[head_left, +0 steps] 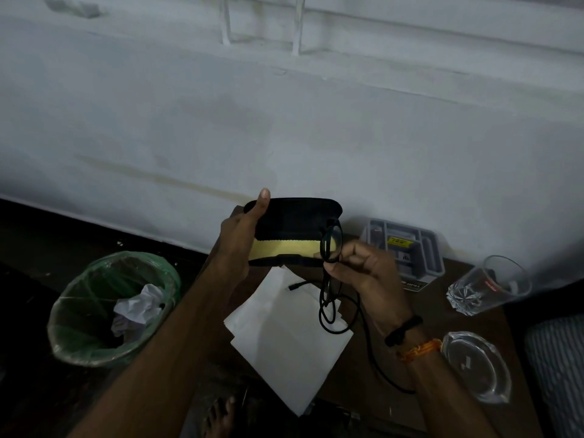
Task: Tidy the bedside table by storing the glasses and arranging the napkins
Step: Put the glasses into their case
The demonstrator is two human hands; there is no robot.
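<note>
Glasses (330,245) hang folded in the right hand (363,273), pinched between thumb and curled fingers, with the round dark frame seen nearly edge-on and its long axis running up and down, just at the right end of the open glasses case (294,235). That case lies with its long axis left to right, lifted above the table (442,390) and held by the left hand (237,245), whose fingers wrap the left end while one finger stands straight up past the rim. Its outside is black and soft-looking, its oval lid tipped back, and a pale yellow lining or cloth shows inside. The glasses' temples are hard to make out against a thin black cable (331,314) that loops below the hand and trails over the white napkins (284,343), a loose stack of flat square sheets lying askew on the dark wooden top. Farther right stand a grey plastic organiser tray (423,248), a clear cut-glass tumbler (486,286) and a glass ashtray (477,365). On the floor at the left, a bin lined with a green bag (110,308) holds crumpled paper. The table's near edge is cut off, and the room is dim.
</note>
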